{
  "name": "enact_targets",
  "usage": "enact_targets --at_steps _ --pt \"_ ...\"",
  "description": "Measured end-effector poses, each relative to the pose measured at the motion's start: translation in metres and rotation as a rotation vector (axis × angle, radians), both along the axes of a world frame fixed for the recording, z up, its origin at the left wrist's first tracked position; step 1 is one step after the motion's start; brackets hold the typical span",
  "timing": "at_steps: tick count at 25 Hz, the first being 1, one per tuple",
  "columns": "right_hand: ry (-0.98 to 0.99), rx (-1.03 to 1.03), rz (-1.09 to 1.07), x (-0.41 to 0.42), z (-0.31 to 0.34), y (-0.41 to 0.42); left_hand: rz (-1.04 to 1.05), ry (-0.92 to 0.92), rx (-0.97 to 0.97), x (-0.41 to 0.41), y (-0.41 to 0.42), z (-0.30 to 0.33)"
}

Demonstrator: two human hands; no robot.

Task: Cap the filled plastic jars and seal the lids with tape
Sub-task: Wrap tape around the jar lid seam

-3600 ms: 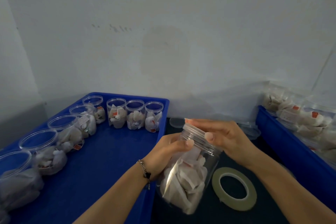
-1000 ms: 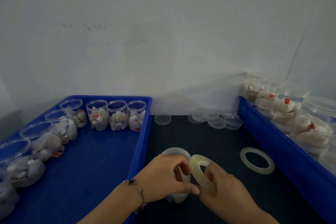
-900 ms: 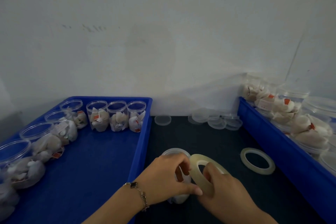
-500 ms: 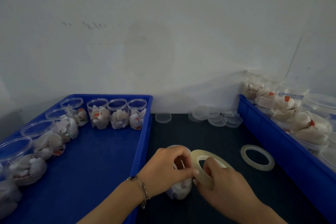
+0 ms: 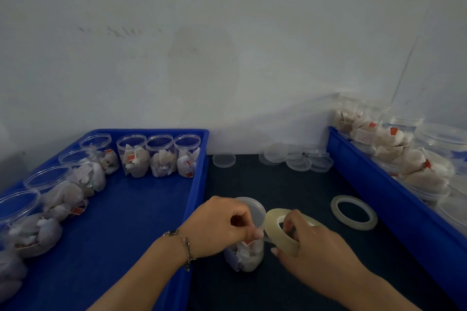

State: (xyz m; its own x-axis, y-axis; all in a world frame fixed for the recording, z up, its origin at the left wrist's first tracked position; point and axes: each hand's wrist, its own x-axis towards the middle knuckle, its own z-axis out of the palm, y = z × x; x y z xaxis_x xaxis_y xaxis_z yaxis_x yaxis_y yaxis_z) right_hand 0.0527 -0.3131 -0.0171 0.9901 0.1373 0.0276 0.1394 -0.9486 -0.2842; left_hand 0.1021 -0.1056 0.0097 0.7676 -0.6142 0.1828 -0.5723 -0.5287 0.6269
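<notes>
On the dark bench (image 5: 290,189) between two blue trays, your capped jar (image 5: 246,247) stands upright near the front edge. Your left hand (image 5: 218,226) curls over its lid, finger and thumb pinching at the rim where the tape end seems to meet it. Your right hand (image 5: 310,242) has a closed grip on the tape roll (image 5: 276,232), fingers hooked through its core, just beside the jar. A spare roll (image 5: 353,212) lies flat farther right. Open filled jars (image 5: 159,155) line the left tray (image 5: 126,209); loose lids (image 5: 298,158) sit far back.
</notes>
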Motion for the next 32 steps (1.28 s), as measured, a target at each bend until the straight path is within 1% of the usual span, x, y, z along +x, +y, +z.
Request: enact_targets --at_steps 5,8,9,10,12,14,16,20,22,25,28,30,32 --pt "0.175 0.076 0.0 0.01 -0.001 -0.015 -0.082 -0.029 0.118 0.001 0.004 0.004" --pt "0.343 0.156 -0.009 0.014 -0.005 -0.026 -0.033 -0.062 0.279 0.004 0.01 0.004" --pt "0.359 0.182 -0.002 0.014 -0.007 -0.027 -0.011 -0.073 0.33 0.005 0.011 0.003" --pt "0.34 0.179 0.005 0.015 -0.01 -0.027 0.005 -0.091 0.377 0.005 0.011 0.002" --pt "0.211 0.099 0.0 0.018 -0.016 -0.027 0.032 -0.136 0.45 0.004 0.009 0.0" --pt "0.087 0.03 -0.018 0.02 -0.019 -0.025 0.045 -0.164 0.485 0.004 0.009 -0.002" --pt "0.051 0.03 0.0 0.019 -0.018 -0.025 0.033 -0.102 0.456 0.005 0.01 -0.003" --pt "0.061 0.201 0.042 0.009 -0.007 -0.028 -0.012 0.178 0.224 0.009 0.013 0.003" --pt "0.038 0.231 0.068 0.005 -0.003 -0.031 -0.06 0.291 0.155 0.011 0.02 0.009" --pt "0.036 0.274 0.119 0.003 0.003 -0.033 -0.144 0.411 0.159 0.014 0.028 0.015" --pt "0.093 0.391 0.149 0.001 0.002 -0.029 -0.125 0.529 0.168 0.014 0.026 0.009" --pt "0.093 0.446 0.135 0.0 -0.001 -0.024 -0.113 0.568 0.194 0.014 0.024 0.006" --pt "0.069 0.509 0.112 0.0 -0.002 -0.022 -0.111 0.583 0.17 0.015 0.025 0.007"
